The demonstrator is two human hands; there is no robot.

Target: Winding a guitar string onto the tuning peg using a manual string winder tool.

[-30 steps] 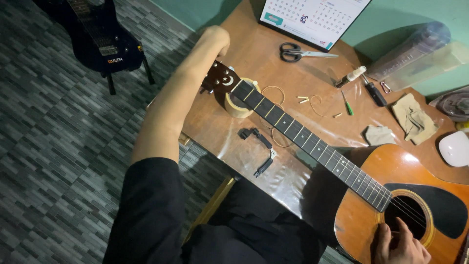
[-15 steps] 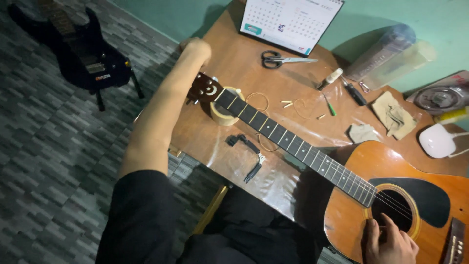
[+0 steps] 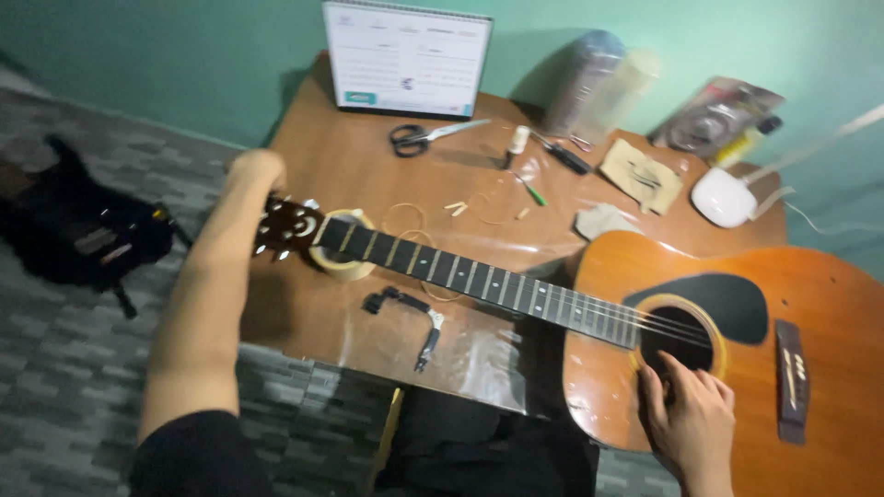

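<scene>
An acoustic guitar (image 3: 737, 368) lies flat across the brown table (image 3: 322, 166), its neck (image 3: 479, 281) pointing left. The headstock (image 3: 285, 228) rests on a roll of tape (image 3: 345, 262). My left hand (image 3: 256, 170) is closed at the far side of the headstock, at the tuning pegs; the fingers are hidden. My right hand (image 3: 691, 419) rests on the guitar body at the near edge of the sound hole (image 3: 677, 336), fingers touching the strings.
On the table are a desk calendar (image 3: 405, 60), scissors (image 3: 424, 136), a black winder tool (image 3: 405, 308), small pegs and pens, a white mouse (image 3: 723, 196) and a clear cylinder (image 3: 585, 83). A black electric guitar (image 3: 78, 235) lies on the floor at left.
The camera has swung up and to the left, so everything sits lower and further right in view. Both hands keep their places on the guitar.
</scene>
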